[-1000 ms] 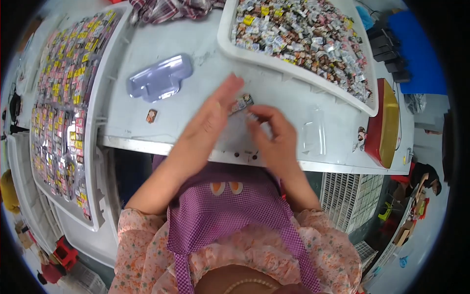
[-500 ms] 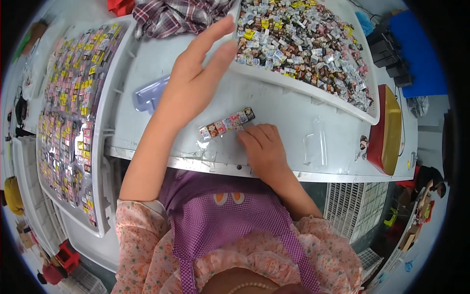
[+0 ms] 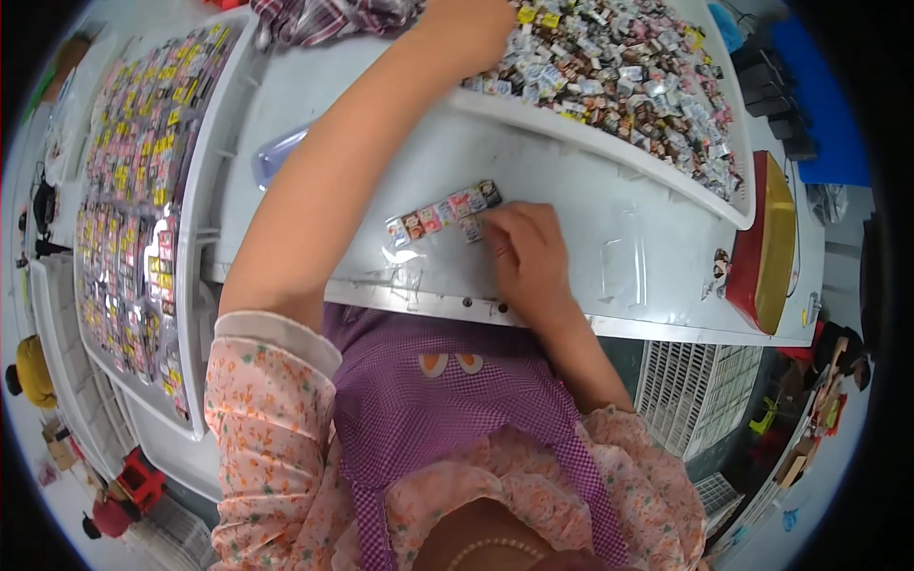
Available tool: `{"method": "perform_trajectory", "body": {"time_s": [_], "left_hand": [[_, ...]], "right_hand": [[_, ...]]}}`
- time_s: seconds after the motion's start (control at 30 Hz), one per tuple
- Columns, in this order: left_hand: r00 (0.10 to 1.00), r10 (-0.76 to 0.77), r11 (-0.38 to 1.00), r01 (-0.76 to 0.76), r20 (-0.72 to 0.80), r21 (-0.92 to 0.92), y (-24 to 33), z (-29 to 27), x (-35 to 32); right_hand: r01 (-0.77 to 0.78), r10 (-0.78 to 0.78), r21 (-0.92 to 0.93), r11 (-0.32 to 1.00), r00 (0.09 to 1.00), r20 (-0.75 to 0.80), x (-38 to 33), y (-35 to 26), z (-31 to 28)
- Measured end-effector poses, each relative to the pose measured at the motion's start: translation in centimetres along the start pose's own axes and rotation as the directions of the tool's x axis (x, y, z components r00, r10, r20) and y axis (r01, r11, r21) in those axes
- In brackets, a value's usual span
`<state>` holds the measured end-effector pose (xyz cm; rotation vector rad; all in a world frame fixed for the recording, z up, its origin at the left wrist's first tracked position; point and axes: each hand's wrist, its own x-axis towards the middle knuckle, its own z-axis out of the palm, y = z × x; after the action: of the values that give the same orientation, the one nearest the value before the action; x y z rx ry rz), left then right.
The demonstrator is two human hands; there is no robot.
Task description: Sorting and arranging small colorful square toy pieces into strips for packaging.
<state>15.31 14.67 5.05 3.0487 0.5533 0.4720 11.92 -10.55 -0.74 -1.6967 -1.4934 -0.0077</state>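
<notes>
My left hand [image 3: 473,36] reaches over the near left corner of a white tray [image 3: 609,149] heaped with small printed boxes [image 3: 619,90]. Its fingers are cut off by the picture's upper edge, so what they hold is hidden. On the table, a slanting row of small printed boxes [image 3: 443,213] lies side by side. One loose small box [image 3: 471,228] sits just below the row's right part, against the fingertips of my right hand [image 3: 529,252]. That hand rests on the table with its fingers bent and closed at the loose box.
A bluish clear plastic tray [image 3: 276,155] lies partly behind my left forearm. Left stands a white crate [image 3: 214,181] of filled clear packs [image 3: 143,162]. Clear plastic pieces [image 3: 624,266] lie to the right, near a red and gold box [image 3: 762,247]. Plaid cloth [image 3: 328,19] lies at the back.
My left hand has moved away from me and to the right, into the heaped tray. My right hand stays by the row, where the loose box shows more plainly. The whole view has shifted slightly.
</notes>
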Motion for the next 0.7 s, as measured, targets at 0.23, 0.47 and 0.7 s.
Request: {"method": "perform_trajectory", "body": {"time_s": [0.23,0.47,0.7], "left_hand": [[0.993,-0.115,0.993,0.115,0.026,-0.007,2.6,-5.9,-3.3],[0.996,0.077,0.816,-0.04,0.04,-0.576,3.8,-7.6,-16.0],[1.0,-0.01,0.929,0.006,-0.01,-0.369,7.0,-4.3,-21.4]], "right_hand": [[-0.056,0.058,0.041,0.998,0.997,-0.041,0.0,-0.1,-0.3],[-0.077,0.076,-0.053,0.996,0.997,-0.021,-0.3,0.2,0.2],[-0.06,0.06,-0.051,0.997,0.998,0.002,-0.2,0.0,0.4]]}}
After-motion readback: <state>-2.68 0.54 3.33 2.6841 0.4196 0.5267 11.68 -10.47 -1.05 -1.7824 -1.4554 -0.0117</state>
